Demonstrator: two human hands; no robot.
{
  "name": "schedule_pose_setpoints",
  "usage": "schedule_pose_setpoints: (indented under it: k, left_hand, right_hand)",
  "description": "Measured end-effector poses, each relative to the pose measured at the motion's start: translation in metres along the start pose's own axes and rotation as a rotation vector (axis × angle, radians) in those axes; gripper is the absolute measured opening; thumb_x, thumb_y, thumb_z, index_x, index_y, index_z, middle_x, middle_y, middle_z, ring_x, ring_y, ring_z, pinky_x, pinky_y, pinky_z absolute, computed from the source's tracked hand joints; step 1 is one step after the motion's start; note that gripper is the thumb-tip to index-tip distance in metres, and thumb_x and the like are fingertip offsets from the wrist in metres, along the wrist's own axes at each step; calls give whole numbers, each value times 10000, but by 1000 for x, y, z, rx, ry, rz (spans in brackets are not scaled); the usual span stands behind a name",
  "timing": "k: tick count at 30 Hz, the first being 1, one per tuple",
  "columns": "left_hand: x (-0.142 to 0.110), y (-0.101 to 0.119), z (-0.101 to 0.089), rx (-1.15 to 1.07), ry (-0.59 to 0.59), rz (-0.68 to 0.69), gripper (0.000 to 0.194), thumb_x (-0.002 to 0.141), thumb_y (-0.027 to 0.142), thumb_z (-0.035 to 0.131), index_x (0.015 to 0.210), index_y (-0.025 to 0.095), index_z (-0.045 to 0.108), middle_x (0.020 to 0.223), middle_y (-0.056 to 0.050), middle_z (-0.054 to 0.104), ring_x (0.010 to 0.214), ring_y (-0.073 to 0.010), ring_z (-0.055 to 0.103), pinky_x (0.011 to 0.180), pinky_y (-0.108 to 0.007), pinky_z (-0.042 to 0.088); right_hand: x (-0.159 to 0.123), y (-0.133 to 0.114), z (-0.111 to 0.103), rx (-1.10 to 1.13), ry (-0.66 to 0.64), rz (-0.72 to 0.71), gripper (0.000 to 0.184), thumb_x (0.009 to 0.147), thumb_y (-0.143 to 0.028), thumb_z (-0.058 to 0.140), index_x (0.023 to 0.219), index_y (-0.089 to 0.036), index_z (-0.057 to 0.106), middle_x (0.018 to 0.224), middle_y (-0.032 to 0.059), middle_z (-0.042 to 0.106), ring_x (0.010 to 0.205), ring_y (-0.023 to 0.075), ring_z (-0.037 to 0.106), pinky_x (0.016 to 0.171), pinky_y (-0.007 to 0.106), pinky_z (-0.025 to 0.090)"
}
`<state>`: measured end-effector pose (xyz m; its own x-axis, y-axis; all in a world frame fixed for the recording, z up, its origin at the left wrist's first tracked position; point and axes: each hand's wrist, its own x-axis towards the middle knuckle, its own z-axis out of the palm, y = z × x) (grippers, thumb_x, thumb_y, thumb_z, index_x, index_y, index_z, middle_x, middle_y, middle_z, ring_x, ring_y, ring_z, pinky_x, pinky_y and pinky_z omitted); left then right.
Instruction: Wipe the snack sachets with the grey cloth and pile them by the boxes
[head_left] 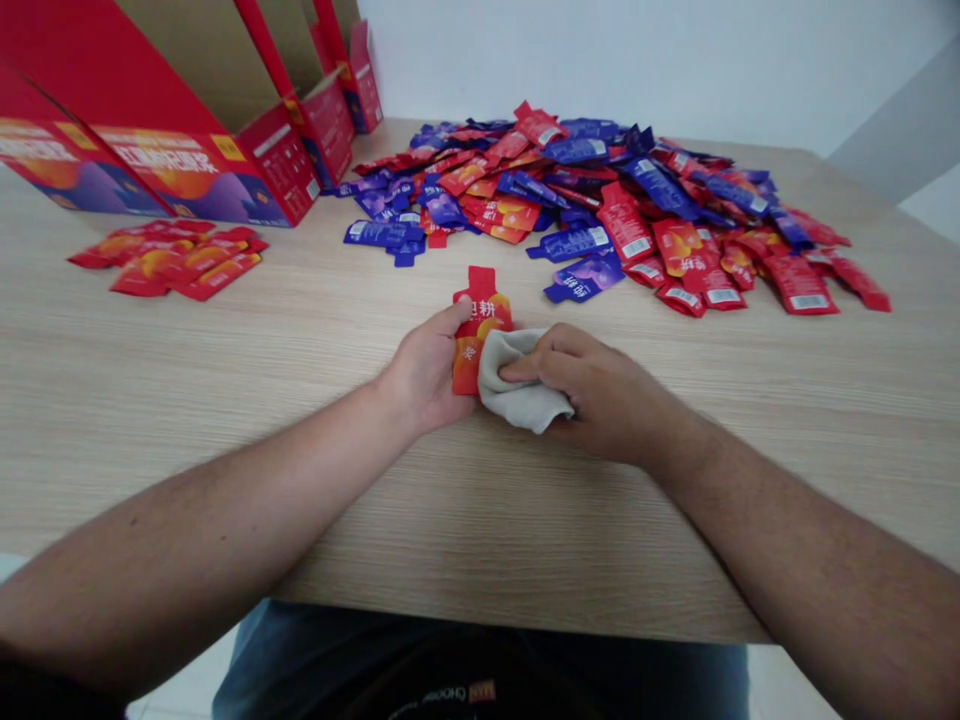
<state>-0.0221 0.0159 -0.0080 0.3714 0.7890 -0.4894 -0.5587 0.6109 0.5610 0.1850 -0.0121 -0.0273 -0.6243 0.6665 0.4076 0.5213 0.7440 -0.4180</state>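
A red and orange pouch (475, 310) with a spout lies flat on the wooden table (225, 400) in front of me. My left hand (427, 370) grips its left edge, thumb on top of it. My right hand (592, 385) is closed on a crumpled grey cloth (517, 385) and presses it against the pouch's lower right part, which the cloth covers.
A big heap of red and purple pouches (600, 200) spreads across the far side of the table. A small pile of red pouches (172, 260) lies at the left. Open red cartons (202, 160) stand at the back left. The table's near edge is just below my forearms.
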Motion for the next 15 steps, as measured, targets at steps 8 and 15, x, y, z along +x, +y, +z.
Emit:
schedule_pose_setpoints:
  k: [8,15]
  left_hand:
    - [-4,8,-1,-57,-22,8,481,1145,406,357,1277,119,719,924,-107,835,895,-252,823,858,-362,668]
    - [-7,6,-2,-43,-72,6,468,1140,390,371,1321,125,712,1011,-103,845,925,-238,823,937,-371,657]
  right_hand:
    - [0,2,1,-50,60,11,394,880,-244,774,1274,-228,765,1088,107,714,936,265,675,796,392,567]
    - [0,-1,0,-103,86,36,397,886,-242,754,1282,-208,756,1079,115,719,967,271,676,810,393,567]
